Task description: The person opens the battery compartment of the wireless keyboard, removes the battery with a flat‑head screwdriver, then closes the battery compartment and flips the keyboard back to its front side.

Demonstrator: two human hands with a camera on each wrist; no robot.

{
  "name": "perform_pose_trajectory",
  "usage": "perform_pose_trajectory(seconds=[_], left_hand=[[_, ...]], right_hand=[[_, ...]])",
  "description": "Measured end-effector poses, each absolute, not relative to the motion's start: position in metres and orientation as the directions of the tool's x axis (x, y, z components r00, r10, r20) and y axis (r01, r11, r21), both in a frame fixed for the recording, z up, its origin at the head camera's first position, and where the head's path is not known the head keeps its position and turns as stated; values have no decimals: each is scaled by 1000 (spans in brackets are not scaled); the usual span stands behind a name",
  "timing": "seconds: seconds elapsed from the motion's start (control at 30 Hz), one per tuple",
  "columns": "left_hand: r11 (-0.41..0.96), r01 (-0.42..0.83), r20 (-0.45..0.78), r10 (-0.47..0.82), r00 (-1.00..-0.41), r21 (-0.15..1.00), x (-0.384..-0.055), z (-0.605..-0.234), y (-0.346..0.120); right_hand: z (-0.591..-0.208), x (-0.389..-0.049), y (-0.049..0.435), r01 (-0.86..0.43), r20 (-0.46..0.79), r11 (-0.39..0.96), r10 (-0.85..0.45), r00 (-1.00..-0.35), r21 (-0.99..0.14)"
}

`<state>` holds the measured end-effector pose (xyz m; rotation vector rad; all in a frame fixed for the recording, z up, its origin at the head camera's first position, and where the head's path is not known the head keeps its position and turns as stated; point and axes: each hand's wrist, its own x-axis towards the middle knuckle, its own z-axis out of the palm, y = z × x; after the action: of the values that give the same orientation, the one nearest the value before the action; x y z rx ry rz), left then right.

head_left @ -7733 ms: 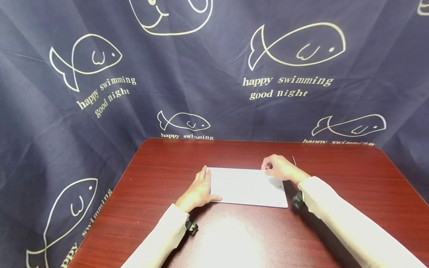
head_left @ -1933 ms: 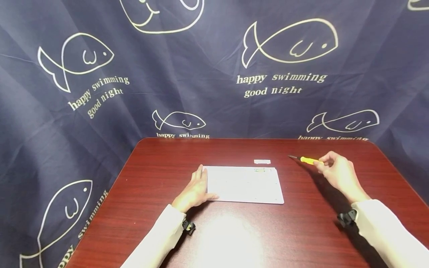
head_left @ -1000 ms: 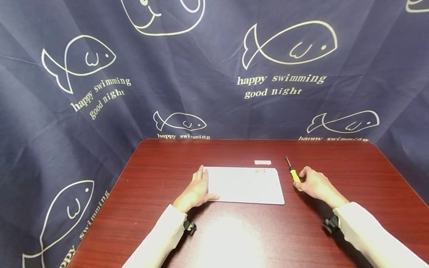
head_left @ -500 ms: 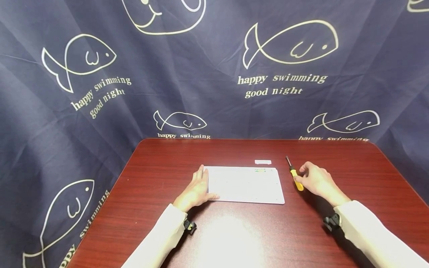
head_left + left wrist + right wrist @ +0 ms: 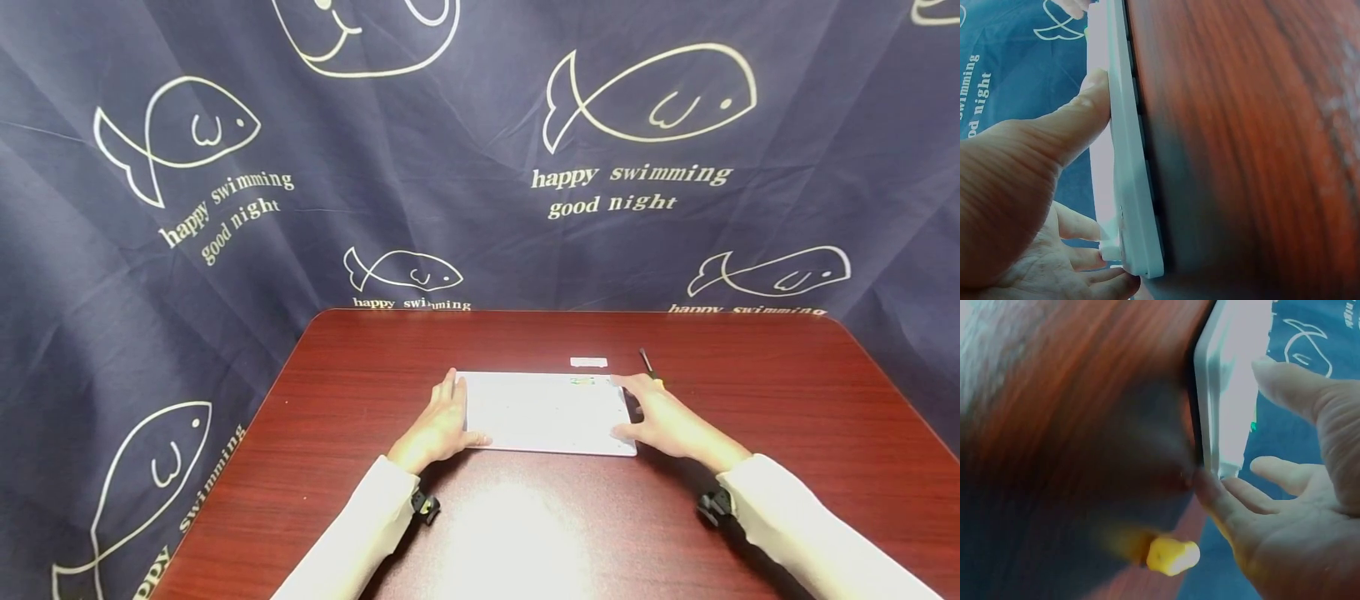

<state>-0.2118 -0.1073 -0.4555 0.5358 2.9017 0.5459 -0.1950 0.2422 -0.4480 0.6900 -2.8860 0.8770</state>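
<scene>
A white keyboard [image 5: 540, 417] lies face down on the table; dark keys show along its underside in the left wrist view. Green and yellow colour shows in the battery slot [image 5: 582, 381] near its far right corner. My left hand [image 5: 435, 425] holds the left end, thumb [image 5: 1088, 103] on the upturned back near the front edge, fingers at the far corner. At the right end, my right hand [image 5: 663, 421] is spread, its thumb over the back and its fingertips right at the side edge. Behind that hand lies a screwdriver [image 5: 647, 363], its yellow handle [image 5: 1172, 555] mostly hidden in the head view.
Just beyond the keyboard's far edge lies a small white battery cover [image 5: 588, 362]. The reddish wooden table [image 5: 390, 350] ends against a dark blue curtain [image 5: 510, 250] printed with fish. Bright glare covers the table's near middle.
The right hand has laid the screwdriver down right of the keyboard, let go and moved left to the keyboard's right end. Since the oldest frame the battery cover has come off. Left hand stays put.
</scene>
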Motion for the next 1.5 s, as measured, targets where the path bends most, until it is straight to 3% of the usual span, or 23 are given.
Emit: perform_pose_trajectory(seconds=[0.33, 0.6, 0.7, 0.8, 0.93, 1.03, 1.5], left_hand=[[874, 316, -72, 366, -928, 368, -211, -454, -106], [886, 366, -10, 385, -923, 284, -218, -446, -97], [836, 470, 70, 471, -879, 283, -224, -440, -82], [741, 615, 119, 608, -785, 268, -232, -433, -61], [636, 734, 100, 735, -670, 238, -241, -426, -29], [616, 764, 80, 766, -638, 191, -245, -427, -6], [665, 741, 105, 734, -671, 89, -259, -438, 49]], right_hand=[[-450, -191, 239, -428, 119, 763, -428, -896, -484], [-452, -190, 239, -424, 115, 767, -425, -898, -482], [-452, -189, 239, -428, 119, 769, -426, -897, -476], [-452, -188, 239, -430, 122, 769, -426, -897, -474], [-452, -188, 239, -422, 115, 771, -421, -900, -477], [-453, -188, 239, -409, 103, 776, -414, -905, -479], [-453, -187, 240, -372, 93, 775, -380, -920, -512]])
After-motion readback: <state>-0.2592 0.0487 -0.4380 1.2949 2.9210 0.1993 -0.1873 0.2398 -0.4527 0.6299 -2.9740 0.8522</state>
